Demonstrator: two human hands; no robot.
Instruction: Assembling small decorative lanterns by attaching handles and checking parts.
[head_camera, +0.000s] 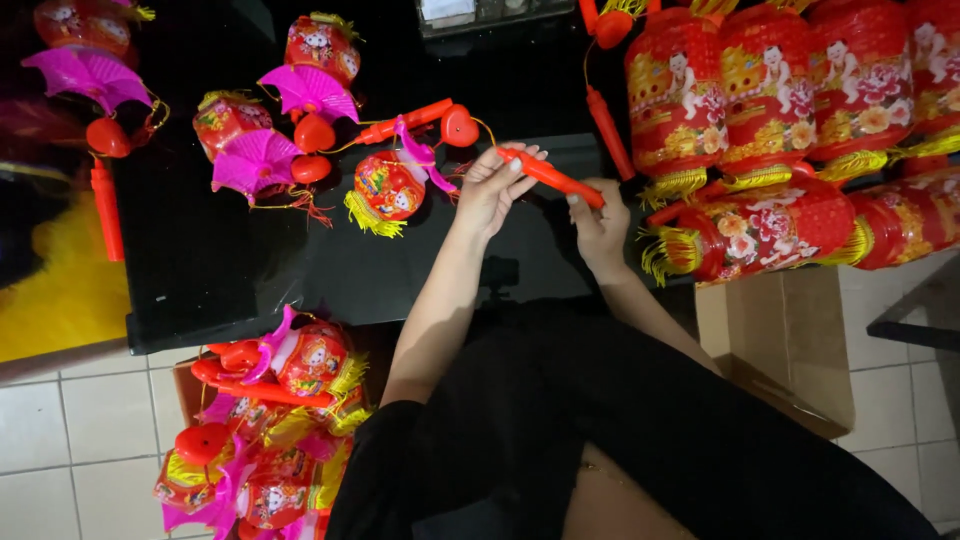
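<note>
Head cam, looking down. Black table (250, 270) fills the middle of the view. Row of big red lanterns (770, 90) at 1–2 o'clock, two more lying on their sides under them, tassels toward me. Cardboard box (790, 340) at 4 o'clock, below those. Pile of small lanterns (270, 430) at 7 o'clock on the tiled floor. More small lanterns with pink fans (255, 160) across the table at 10–11 o'clock. One small lantern (388, 187) just beside my left hand (490, 190). Both hands closed on a red stick (550, 178) at centre, over the table's near edge: left pinches the upper end, right hand (600, 225) grips the lower end. Stick is tilted, high at left.
</note>
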